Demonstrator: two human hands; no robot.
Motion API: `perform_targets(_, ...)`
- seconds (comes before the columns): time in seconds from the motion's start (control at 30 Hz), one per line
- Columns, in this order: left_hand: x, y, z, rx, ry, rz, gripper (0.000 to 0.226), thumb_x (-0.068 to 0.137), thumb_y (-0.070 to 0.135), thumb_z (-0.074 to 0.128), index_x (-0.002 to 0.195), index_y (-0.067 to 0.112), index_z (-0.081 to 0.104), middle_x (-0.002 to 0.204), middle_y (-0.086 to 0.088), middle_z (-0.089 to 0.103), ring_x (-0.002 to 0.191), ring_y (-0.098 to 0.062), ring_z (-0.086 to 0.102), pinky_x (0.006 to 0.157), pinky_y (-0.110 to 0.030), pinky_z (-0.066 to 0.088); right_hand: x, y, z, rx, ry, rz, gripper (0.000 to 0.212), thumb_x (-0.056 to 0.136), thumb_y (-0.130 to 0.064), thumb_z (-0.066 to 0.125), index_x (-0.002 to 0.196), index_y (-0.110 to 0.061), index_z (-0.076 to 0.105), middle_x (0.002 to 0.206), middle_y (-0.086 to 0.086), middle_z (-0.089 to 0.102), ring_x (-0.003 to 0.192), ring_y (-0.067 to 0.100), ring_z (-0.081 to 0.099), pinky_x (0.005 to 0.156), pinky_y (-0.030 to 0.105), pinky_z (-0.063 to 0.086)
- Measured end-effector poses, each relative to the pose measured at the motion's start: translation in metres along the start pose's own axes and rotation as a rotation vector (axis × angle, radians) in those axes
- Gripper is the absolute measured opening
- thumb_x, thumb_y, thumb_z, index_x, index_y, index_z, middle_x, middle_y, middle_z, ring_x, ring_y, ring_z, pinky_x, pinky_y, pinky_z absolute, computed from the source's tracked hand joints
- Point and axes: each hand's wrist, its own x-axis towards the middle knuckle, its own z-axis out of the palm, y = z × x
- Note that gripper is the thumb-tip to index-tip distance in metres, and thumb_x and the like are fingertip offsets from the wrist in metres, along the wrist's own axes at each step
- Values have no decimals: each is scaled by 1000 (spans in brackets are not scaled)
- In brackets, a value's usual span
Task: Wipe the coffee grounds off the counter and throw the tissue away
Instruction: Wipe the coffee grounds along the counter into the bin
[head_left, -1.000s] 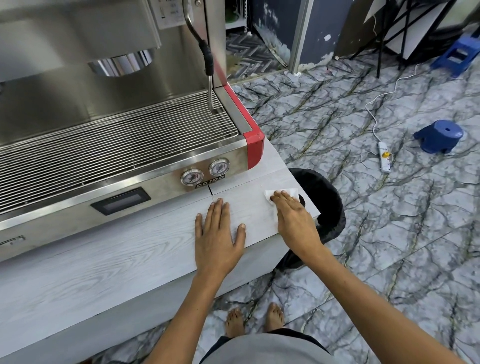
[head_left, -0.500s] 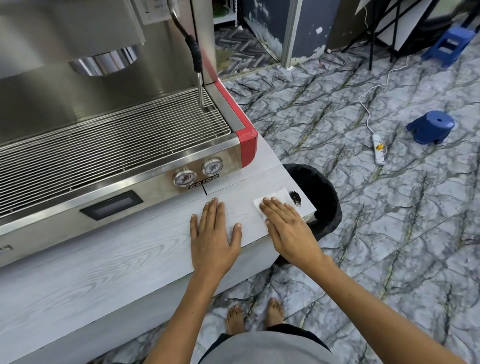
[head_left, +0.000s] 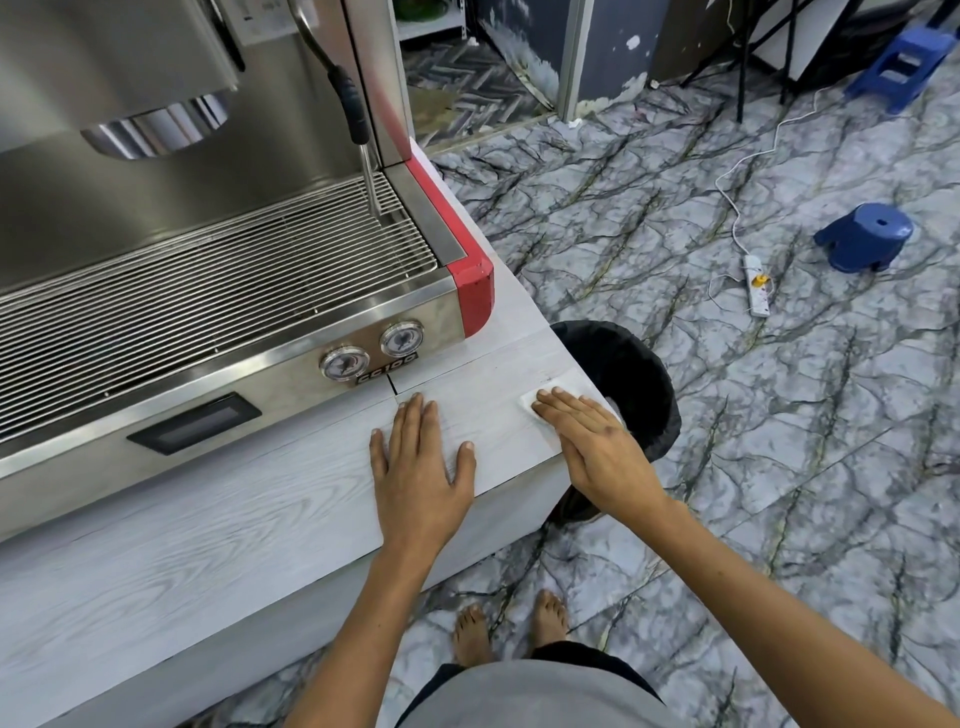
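Your right hand (head_left: 597, 447) lies flat on the tissue (head_left: 558, 396), fingers straight and held together, pressing it to the counter (head_left: 208, 545) rather than pinching it. Only the tissue's far edge and left corner show beyond your fingertips; the rest is under your palm, so you cannot tell how it is folded. It sits at the counter's right corner, just beside the edge.

Your left hand (head_left: 418, 457) rests palm down on the counter, fingers slightly spread with the thumb out, holding nothing. It lies well left of the tissue and only braces you.

The relation that matters is tissue to bin (head_left: 631, 384). The black-lined bin stands on the floor directly past the counter's right edge, its mouth below and just right of your right hand. So the tissue already lies between your fingers and the drop, and your right hand is the nearer one by far.

No grounds are visible on the bare counter near the tissue. Any left are likely under it or at its leading edge, though that is a guess.

The next move probably calls for sweeping rightward over the edge, then curling the fingers to gather the tissue. Push too flat and fast and the grounds may scatter onto the floor instead of falling in the bin.
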Motion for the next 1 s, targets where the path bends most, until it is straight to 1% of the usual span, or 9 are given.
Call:
perform_targets(0.23,2,5,1,10,23,-17,69,93,54,30,150,16,29,161,1,19,149,-11,9,121,-42,1,12,20,-9,48,17,-20,39,94,-5,44,131,-12,57,139,0,52,135,10,39,110,39,35)
perform_targets(0.53,1,8,3,34,38,-30,70,93,56,28,151,16,29,161,2,20,148,-10,11,121,-40,2,37,51,-13,277,104,9,33,86,14,52,110,-2,69,123,9,64,125,18,53,106,38,42)
perform_targets(0.67,1,9,2,49,36,-36,70,93,56,28,151,16,29,161,2,21,148,-11,12,121,-40,3,50,64,-27,346,96,129,29,90,12,48,105,-1,70,117,4,67,121,10,55,101,35,47)
perform_targets(0.73,1,9,2,55,36,-32,69,94,56,28,151,16,29,161,2,21,148,-11,12,121,-40,3,55,70,-35,349,77,181,27,93,8,49,106,-3,70,116,0,66,120,4,54,98,30,49)
perform_targets(0.8,1,9,2,56,33,-31,69,94,55,28,151,17,29,161,2,20,148,-11,12,121,-40,3,61,71,-44,348,73,254,27,94,5,49,109,-4,70,111,1,69,107,-8,59,89,15,49)
perform_targets(0.87,1,9,2,51,40,-29,69,94,55,29,151,16,30,161,2,21,148,-11,13,121,-40,3,66,68,-53,333,103,310,26,95,1,50,112,-4,69,95,-1,68,70,-16,59,63,2,42)
perform_targets(0.9,0,9,2,48,44,-27,69,94,55,28,151,16,30,161,2,21,148,-11,13,121,-40,3,68,64,-56,324,122,311,25,96,0,51,113,-4,69,93,-1,67,58,-14,56,54,1,37)
perform_targets(0.97,0,9,2,46,48,-24,70,94,56,27,151,16,30,160,2,21,148,-11,13,121,-39,2,72,53,-61,302,156,273,26,95,-1,51,115,-6,68,106,1,68,59,-12,58,55,3,40)
perform_targets(1.0,0,9,2,46,49,-24,70,94,56,27,151,16,30,160,2,22,148,-11,13,121,-39,2,73,46,-61,291,172,239,27,95,0,51,115,-6,68,114,1,67,72,-10,63,64,7,48)
